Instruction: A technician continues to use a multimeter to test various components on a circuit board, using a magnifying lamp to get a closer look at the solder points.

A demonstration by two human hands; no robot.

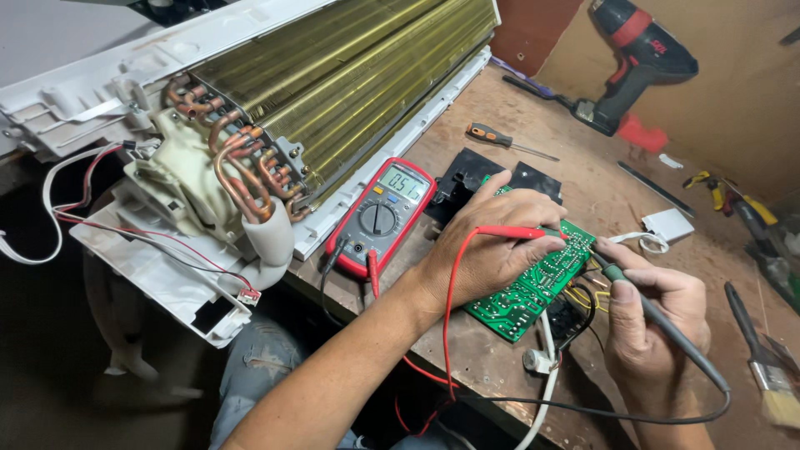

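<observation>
My left hand (487, 246) rests on a green circuit board (533, 287) and holds a red multimeter probe (521, 232), its tip on the board. My right hand (654, 321) grips a black probe (621, 279), its tip touching the board's right edge. A red multimeter (381, 215) with a lit display lies left of the board; red and black leads run from it to the probes.
An opened air conditioner unit (333, 83) with copper pipes (242, 167) lies at the left. On the brown workbench (583, 175) are a screwdriver (500, 139), a red-black drill (633, 62), a paintbrush (762, 358), a white adapter (669, 225) and pliers (733, 200).
</observation>
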